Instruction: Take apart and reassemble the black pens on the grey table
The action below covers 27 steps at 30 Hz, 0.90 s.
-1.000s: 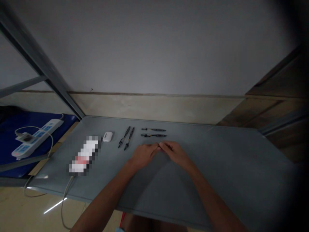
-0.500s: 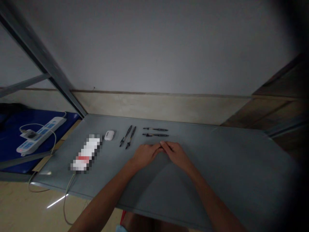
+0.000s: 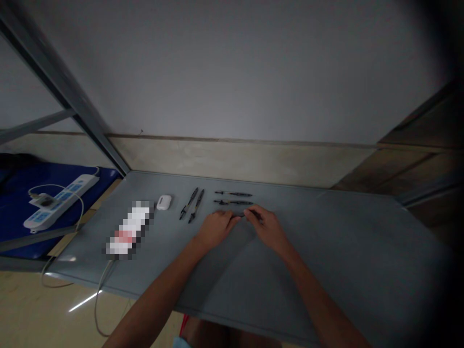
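Observation:
Between my two hands runs a thin dark pen (image 3: 242,215), mostly covered by my fingers. My left hand (image 3: 216,228) pinches its left end, and my right hand (image 3: 266,224) grips its right end. A short dark stretch shows in the small gap between the fingertips. Just behind my hands, two black pens lie sideways, a farther pen (image 3: 234,194) and a nearer pen (image 3: 233,202). To their left, a slanted pen (image 3: 189,204) lies beside another slanted pen (image 3: 196,206).
A white earbud case (image 3: 164,202) and a blurred-out phone (image 3: 128,229) with a cable lie on the left of the grey table (image 3: 326,261). Beyond the metal frame, a white power strip (image 3: 61,203) rests on a blue surface. A wall stands behind.
My fingertips have moved slightly apart, my right hand shifting a little right. A dark bit of the pen now shows between them. The pens on the table stay put.

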Available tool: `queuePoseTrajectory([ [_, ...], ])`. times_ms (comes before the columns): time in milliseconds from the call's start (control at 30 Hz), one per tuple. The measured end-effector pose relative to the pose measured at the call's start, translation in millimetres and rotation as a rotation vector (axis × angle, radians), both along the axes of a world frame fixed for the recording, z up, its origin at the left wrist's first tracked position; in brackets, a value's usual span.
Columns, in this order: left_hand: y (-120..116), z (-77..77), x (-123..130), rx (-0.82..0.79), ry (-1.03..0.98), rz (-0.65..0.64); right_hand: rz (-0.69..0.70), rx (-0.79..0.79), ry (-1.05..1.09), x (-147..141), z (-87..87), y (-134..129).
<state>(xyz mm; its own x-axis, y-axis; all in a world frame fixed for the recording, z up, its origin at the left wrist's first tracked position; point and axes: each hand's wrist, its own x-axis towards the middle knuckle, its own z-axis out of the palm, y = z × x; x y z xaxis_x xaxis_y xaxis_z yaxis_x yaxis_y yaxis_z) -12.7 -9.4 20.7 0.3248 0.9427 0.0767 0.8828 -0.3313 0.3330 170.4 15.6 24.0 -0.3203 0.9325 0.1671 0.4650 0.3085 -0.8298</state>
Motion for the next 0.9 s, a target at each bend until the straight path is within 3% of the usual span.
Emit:
queuePoseTrajectory([
  [333,-4,0.1,0,0.02,0.089,0.002,-0.018,0.035,-0.066,-2,-0.8,-2],
  [633,-10,-7.5,3,0.275,0.173,0.019,-0.102,0.043,0.076,-7,9.9,-10],
  [900,-10,-10.7,4,0.297,0.178,0.023,-0.156,-0.076,0.149,-11,10.6,-13],
])
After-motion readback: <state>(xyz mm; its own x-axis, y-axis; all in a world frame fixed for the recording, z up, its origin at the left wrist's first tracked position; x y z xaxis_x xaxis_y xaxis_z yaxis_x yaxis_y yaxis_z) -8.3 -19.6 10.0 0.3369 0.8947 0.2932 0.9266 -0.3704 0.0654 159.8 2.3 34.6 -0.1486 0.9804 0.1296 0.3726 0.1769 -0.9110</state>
